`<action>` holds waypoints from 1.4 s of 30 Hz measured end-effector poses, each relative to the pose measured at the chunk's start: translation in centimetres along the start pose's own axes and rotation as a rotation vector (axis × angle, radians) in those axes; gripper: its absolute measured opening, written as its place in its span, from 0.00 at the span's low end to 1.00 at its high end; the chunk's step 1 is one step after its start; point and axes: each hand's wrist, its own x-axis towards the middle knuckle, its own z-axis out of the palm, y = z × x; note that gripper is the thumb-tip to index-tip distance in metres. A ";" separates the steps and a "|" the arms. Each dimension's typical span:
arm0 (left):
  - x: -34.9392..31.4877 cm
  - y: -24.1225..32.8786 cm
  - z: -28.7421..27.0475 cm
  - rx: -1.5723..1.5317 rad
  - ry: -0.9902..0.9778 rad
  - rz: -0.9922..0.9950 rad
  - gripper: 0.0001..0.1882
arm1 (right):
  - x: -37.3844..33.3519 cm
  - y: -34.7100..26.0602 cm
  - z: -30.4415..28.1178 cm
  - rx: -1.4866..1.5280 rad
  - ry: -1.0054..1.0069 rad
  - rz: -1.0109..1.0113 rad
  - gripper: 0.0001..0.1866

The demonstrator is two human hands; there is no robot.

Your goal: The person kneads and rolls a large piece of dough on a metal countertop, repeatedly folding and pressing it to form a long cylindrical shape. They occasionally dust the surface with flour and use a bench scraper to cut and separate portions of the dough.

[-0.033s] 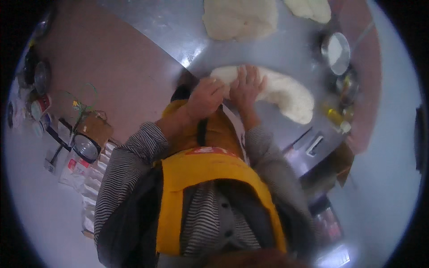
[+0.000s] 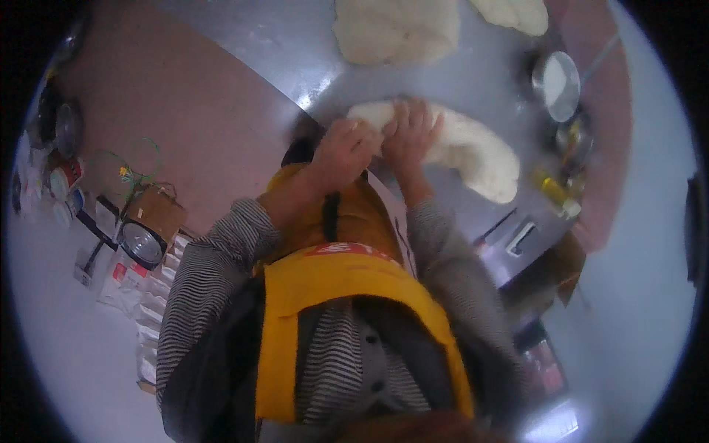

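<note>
Filling the upper right: metal table [image 2: 491,77], all the dough on it. Square-ish dough sheet [image 2: 396,33] at the far side, flat, not rolled up, cut by the frame edge. Dough roll [image 2: 491,166] on the near side, just in front of the person, bent in an arc to the right; already a long shape, reads as one length. Second dough sheet [image 2: 517,15] at top right, also flat, partly out of frame.

My read: roll shaped and being worked at its left part, well short of finished; both sheets unworked beyond flattening.

Right hand [image 2: 410,136]: grip clasped over the roll from above, fingers bent. Left hand [image 2: 345,151]: fingers curled against its left end; can't tell if that grip pinches dough.

Round metal bowl [image 2: 573,102] with white contents at table's right side, yellow bottle [image 2: 552,190] nearer, both well apart from the hands.
</note>
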 end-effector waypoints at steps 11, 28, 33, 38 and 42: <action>8.7 -5.4 5.3 0.131 -0.171 -0.249 0.41 | 11.0 8.1 2.5 0.270 -0.327 0.290 0.14; 12.7 3.4 11.8 -0.324 -0.396 -0.346 0.36 | -7.2 15.6 -11.4 0.192 0.017 0.635 0.32; 20.1 12.0 5.2 -0.516 -0.521 -0.306 0.35 | -6.0 14.0 -25.8 0.478 -0.014 0.774 0.26; 18.1 6.2 -3.2 -0.922 -0.433 -0.601 0.23 | -18.4 22.7 -27.0 0.555 0.337 1.242 0.24; 14.6 -1.0 -1.2 -0.404 -0.555 -0.521 0.24 | -24.1 25.0 -17.2 0.522 0.090 1.277 0.28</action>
